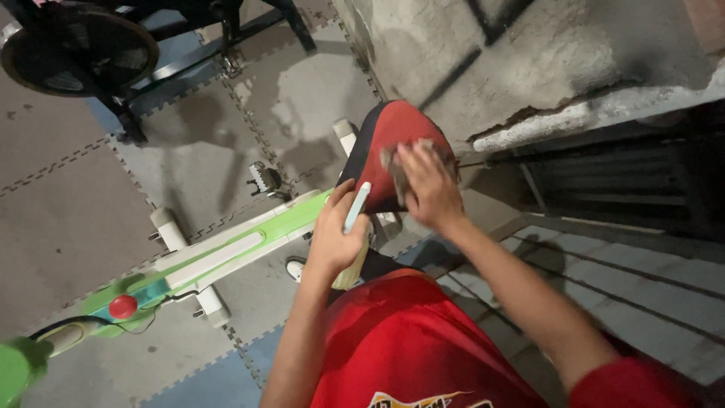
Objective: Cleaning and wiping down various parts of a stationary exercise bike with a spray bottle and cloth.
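Observation:
A red and black bicycle saddle [377, 132] tops a green and white exercise bike [226, 253]. My right hand [429, 189] presses a grey cloth [394, 162] onto the saddle's top. Beside the saddle's near edge, my left hand [337, 234] is closed around a slim pale bottle [355, 210] that stands roughly upright. My red shirt [408, 347] fills the bottom of the view.
The bike has a red knob [122, 306] on its frame and a pedal [264, 180] below. Another exercise machine with a dark flywheel [79, 49] stands at the top left. Grey and blue foam mats [68, 227] cover the floor. A rough concrete wall [529, 60] rises to the right.

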